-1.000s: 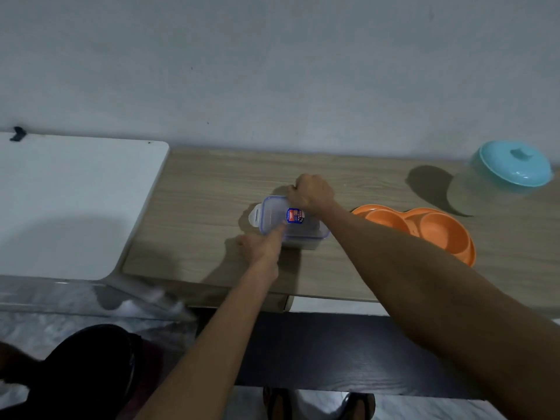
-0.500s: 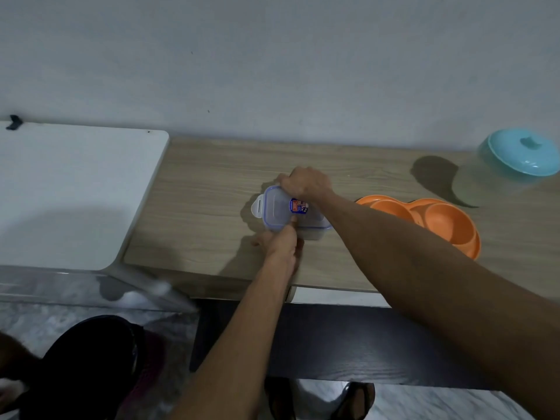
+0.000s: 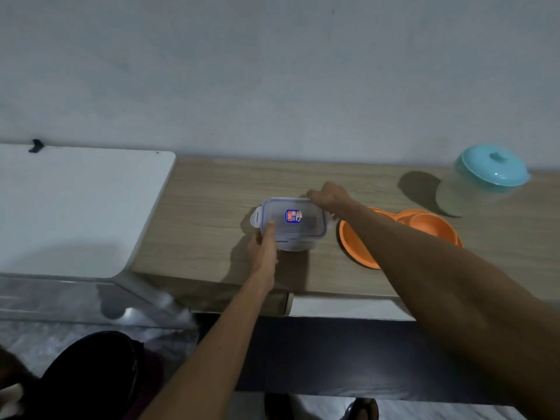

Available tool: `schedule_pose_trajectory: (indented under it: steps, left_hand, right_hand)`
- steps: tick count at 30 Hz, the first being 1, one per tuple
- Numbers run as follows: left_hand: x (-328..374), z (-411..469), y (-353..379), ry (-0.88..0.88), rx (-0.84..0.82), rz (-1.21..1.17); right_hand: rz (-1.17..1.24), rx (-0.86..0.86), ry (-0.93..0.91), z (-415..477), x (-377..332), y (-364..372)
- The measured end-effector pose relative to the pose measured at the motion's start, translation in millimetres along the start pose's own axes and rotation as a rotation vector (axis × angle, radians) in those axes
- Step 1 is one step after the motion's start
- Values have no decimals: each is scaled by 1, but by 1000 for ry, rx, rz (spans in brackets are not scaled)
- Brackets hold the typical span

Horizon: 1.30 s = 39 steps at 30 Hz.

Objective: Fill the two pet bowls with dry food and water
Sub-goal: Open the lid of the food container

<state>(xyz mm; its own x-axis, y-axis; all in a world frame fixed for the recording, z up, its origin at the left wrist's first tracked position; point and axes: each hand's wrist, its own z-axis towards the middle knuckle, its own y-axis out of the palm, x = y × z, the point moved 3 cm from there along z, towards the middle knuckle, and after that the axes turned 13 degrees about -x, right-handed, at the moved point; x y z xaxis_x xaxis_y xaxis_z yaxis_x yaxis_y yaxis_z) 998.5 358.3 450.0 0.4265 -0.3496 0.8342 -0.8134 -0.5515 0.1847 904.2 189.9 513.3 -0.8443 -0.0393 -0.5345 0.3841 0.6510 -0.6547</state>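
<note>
A small clear plastic food container (image 3: 298, 230) with a blue-rimmed snap lid and a label sits on the wooden table (image 3: 206, 219). My left hand (image 3: 263, 247) grips its near left side, thumb on the lid. My right hand (image 3: 328, 197) holds the far right corner of the lid. Just right of it lies an orange double pet bowl (image 3: 424, 225), partly hidden by my right forearm. A clear jug with a teal lid (image 3: 492, 169) stands at the back right against the wall.
A white tabletop (image 3: 75, 204) adjoins the wooden table on the left. The grey wall runs behind both. Below the table's front edge are a dark panel, the floor and my feet. A dark round object (image 3: 91, 374) lies at lower left.
My left hand slid from the container's near middle to its left side. My right hand shifted from the lid's top to its far right corner. The lid's left flap still sticks out.
</note>
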Motion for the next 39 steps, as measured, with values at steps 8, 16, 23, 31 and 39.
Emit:
schedule_pose_trajectory:
  steps: [8, 16, 23, 31, 39]
  left_hand:
    - [14, -18, 3, 21, -123, -111]
    - [15, -18, 0, 2, -96, -159]
    - [8, -9, -12, -64, -147, 0]
    - [-4, 11, -20, -70, -52, 77]
    - [-6, 11, -17, -29, -14, 64]
  right_hand:
    - [265, -83, 128, -32, 18, -1]
    - [618, -165, 33, -41, -18, -15]
    - [815, -31, -68, -22, -46, -42]
    - [888, 137, 3, 41, -31, -49]
    - [794, 109, 90, 87, 3, -11]
